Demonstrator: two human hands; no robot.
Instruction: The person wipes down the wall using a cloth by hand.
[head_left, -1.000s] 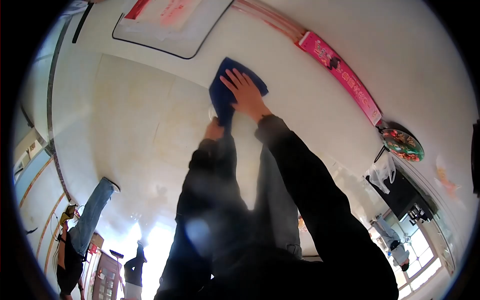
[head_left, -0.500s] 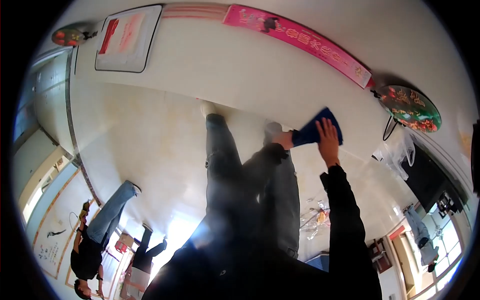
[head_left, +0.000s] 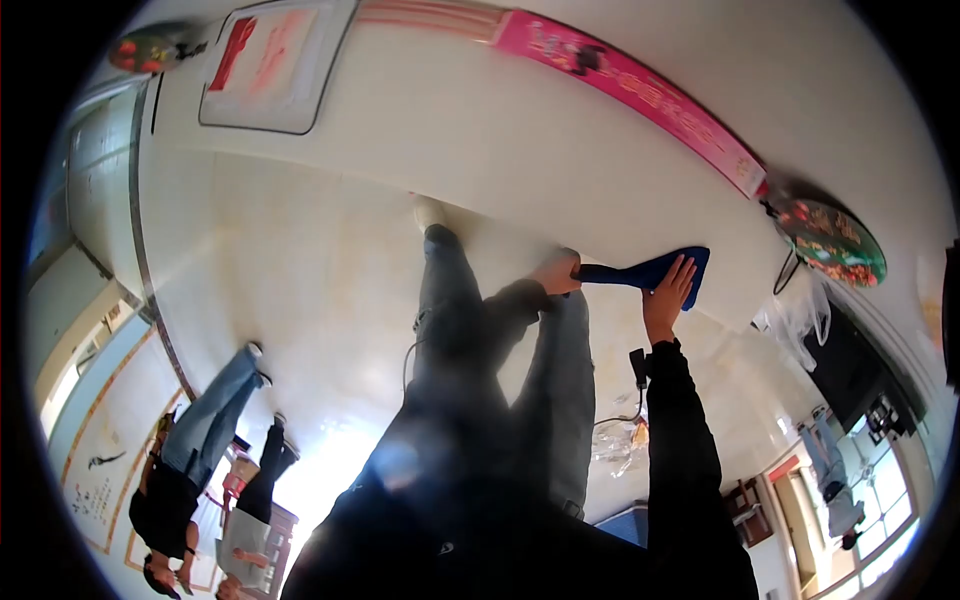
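Observation:
A dark blue cloth (head_left: 640, 275) lies stretched sideways along the front edge of a pale tabletop. It is bunched narrow at its left end and widens to the right. My left hand (head_left: 557, 272) is closed round the narrow end. On the wide part rests my right hand (head_left: 668, 298), its fingers stretched out over the fabric. The underside of the cloth and whatever is beneath my right palm are hidden.
Farther back on the tabletop (head_left: 420, 110) lie a black-rimmed whiteboard (head_left: 262, 118), a long pink box-like strip (head_left: 640, 95) and a round decorated fan (head_left: 838, 242). A clear plastic bag (head_left: 802, 315) hangs at right. Other people (head_left: 170, 490) stand at lower left.
The cloth's left part has become narrower and longer between my hands, and the cloth lies flatter. My right hand's fingers have turned to the right. The view has shifted slightly.

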